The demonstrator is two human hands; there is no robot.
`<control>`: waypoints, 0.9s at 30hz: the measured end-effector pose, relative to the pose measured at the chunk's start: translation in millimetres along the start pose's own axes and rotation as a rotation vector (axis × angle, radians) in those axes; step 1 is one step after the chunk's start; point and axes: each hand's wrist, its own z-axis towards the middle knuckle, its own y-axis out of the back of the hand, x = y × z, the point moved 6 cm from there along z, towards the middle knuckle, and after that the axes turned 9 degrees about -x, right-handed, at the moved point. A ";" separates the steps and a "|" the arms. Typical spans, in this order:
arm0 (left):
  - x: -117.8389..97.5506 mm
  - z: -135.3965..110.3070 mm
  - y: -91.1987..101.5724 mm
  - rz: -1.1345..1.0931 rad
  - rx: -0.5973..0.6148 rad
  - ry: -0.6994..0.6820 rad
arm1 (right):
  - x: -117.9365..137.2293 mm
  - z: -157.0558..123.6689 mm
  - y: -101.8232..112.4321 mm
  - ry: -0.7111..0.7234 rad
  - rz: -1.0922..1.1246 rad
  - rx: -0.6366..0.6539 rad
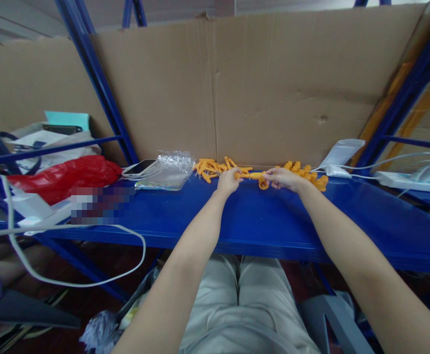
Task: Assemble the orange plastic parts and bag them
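Both of my hands meet over the back of a blue shelf [266, 221]. My left hand [230, 181] is closed on one end of an orange plastic piece [254, 175]; my right hand [282, 178] pinches its other end. A round orange part [263, 184] hangs by my right fingertips; whether it is joined to the piece I cannot tell. Left of my hands lies a loose pile of thin orange pieces [206, 168], some with small metal bits. Behind and right of my right hand is a group of chunkier orange pieces [320, 183].
Cardboard [274, 88] walls the back. Leftward are a clear plastic bag [168, 172], a phone [143, 167], a red bag [71, 177] and a white cable [71, 283] looping over the front edge. A white packet [342, 152] and cables stand at right, by a blue post [399, 93].
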 end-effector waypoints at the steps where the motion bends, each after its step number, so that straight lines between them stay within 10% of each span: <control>1: 0.3 0.1 0.0 -0.004 0.000 0.001 | -1.4 1.2 -1.0 -0.003 0.003 0.008; 17: -1.3 -0.6 -3.0 0.038 0.022 -0.018 | -19.1 14.0 -8.1 -0.184 0.028 0.018; 27: 3.8 -0.6 -4.7 0.083 0.043 0.004 | 1.6 20.1 35.2 0.076 -0.736 -0.413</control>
